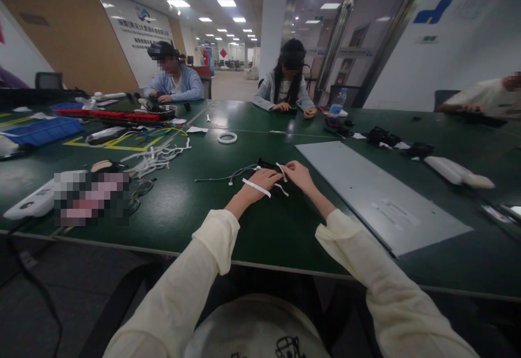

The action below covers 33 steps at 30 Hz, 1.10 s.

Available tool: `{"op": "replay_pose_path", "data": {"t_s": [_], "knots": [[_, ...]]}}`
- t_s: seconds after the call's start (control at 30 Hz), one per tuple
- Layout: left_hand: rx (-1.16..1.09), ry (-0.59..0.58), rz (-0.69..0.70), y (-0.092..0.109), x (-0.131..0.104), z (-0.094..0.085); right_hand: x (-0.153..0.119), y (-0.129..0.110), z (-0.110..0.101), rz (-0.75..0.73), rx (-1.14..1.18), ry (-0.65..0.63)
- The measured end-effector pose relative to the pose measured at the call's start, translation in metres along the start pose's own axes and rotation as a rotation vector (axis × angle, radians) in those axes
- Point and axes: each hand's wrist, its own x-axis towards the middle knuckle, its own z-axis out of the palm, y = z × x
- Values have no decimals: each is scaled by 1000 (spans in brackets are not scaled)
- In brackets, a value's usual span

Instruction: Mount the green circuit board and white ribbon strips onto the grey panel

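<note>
Near middle of counter (260,238), grey cable (240,172) runs to left hand (262,178), grip hidden, can't tell; right hand (298,174) narrow, pinching white strip (280,171); spare strip (256,187) across left hand; looks partway, strip ends loose, cable's left end trailing free

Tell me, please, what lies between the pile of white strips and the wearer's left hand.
Thin greyish wiring lies on the green tabletop between the pile of white strips and the left hand; this shows in the head view.
</note>
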Motion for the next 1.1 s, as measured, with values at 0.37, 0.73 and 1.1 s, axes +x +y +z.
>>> {"op": "replay_pose_path", "data": {"t_s": [0.37, 0.73, 1.1], "knots": [[-3, -18, 23, 1, 2, 1, -6, -1, -4, 60, 24, -62], [118, 51, 47, 4, -1, 0, -17, -7, -6, 107, 436, -149], [63, 30, 46, 5, -2, -3, -18, -8, -7, -2, 570, -210]]}}
